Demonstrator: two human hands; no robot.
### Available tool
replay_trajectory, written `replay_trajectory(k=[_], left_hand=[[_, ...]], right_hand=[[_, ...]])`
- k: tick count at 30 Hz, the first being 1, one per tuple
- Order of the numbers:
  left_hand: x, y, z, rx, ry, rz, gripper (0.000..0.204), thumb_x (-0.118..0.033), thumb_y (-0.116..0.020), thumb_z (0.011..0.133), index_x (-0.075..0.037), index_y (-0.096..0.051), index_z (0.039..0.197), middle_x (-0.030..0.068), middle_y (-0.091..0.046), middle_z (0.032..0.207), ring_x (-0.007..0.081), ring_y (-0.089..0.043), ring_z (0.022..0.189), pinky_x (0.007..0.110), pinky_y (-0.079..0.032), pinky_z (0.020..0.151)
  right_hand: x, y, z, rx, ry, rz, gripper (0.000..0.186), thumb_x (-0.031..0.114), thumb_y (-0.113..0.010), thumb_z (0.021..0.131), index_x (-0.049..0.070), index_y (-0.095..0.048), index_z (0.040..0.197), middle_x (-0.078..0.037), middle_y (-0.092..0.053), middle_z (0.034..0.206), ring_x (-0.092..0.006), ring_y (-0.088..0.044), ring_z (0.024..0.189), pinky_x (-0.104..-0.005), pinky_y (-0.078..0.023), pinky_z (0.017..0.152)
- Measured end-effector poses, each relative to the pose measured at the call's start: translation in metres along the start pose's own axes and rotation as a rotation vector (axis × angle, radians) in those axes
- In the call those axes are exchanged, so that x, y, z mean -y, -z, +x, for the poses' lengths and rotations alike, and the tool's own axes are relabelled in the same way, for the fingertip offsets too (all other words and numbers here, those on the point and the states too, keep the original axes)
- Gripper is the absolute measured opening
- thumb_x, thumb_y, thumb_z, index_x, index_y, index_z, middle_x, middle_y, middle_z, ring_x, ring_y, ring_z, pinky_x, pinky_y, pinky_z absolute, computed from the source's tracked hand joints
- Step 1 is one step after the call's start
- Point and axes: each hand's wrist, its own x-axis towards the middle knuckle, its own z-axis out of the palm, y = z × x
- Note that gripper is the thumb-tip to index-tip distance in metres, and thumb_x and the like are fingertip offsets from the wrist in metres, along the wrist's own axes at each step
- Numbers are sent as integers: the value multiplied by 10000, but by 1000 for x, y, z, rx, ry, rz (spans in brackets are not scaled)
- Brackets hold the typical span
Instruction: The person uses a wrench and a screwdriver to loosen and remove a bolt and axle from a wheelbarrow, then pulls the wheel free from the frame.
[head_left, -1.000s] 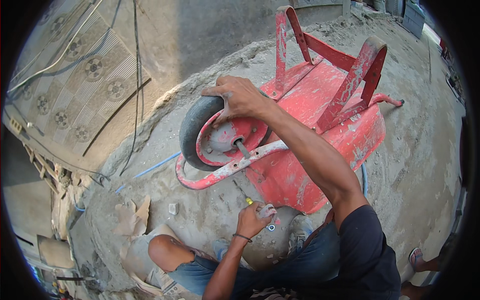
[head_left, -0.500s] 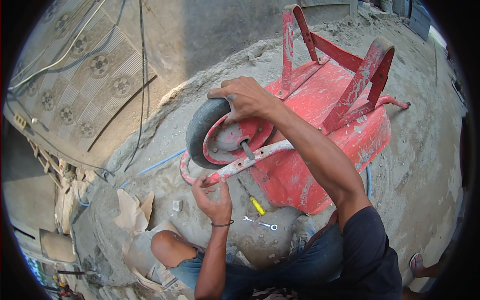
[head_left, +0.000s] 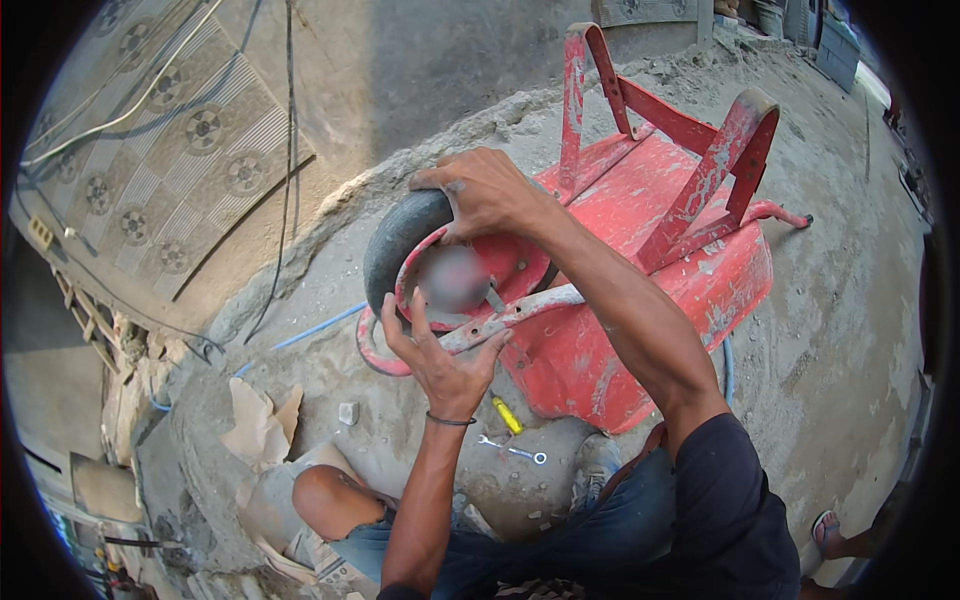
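A red, paint-worn wheelbarrow (head_left: 640, 350) lies upside down on the ground, its legs pointing up. Its black-tyred wheel (head_left: 388, 245) sits at the front, between the tubular frame bars. My right hand (head_left: 485, 190) grips the top of the wheel, thumb over the inner side of the tyre. In front of the near frame bar (head_left: 535, 304) my left hand (head_left: 445, 365) has its fingers spread and raised toward the wheel. Whether those fingers touch the bar I cannot tell. The wheel's hub looks smeared.
A yellow-handled screwdriver (head_left: 507, 415) and a combination spanner (head_left: 512, 449) lie on the ground before me. Torn brown paper (head_left: 258, 425), a small pale block (head_left: 348, 413) and a blue hose (head_left: 318, 325) are to the left. A wall (head_left: 430, 60) rises behind; another person's foot (head_left: 826, 535) shows at lower right.
My left hand has left the end of the frame bar, moving right and up toward the hub with its fingers spreading. The right hand still grips the wheel.
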Motion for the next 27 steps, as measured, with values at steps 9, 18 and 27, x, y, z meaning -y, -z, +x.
replay_trajectory(k=[9, 18, 27], left_hand=[[21, -33, -4, 20, -93, 54, 1046, -286, -865, 607, -87, -282, 1452, 273, -94, 1501, 440, -122, 1403, 542, -168, 1124], [4, -38, -1, -70, 152, 57, 1273, -256, -904, 510, -113, -126, 1507, 275, 5, 1533, 448, -33, 1428, 558, -113, 1139], [5, -31, 0, -76, 201, 79, 1454, -283, -952, 418, -78, -9, 1507, 284, 70, 1528, 447, 4, 1430, 543, -116, 1152]], right_hand=[[6, -2, -8, -71, 42, -25, 597, 336, -849, 499, 153, -676, 1040, -97, -646, 845, -334, -640, 804, -444, -499, 667], [11, -9, -21, -104, 91, -39, 551, 265, -828, 531, 163, -667, 1048, -84, -600, 797, -308, -626, 800, -437, -489, 637], [16, -5, -28, -137, 83, -17, 556, 211, -806, 507, 162, -670, 1043, -85, -594, 772, -306, -625, 768, -430, -486, 626]])
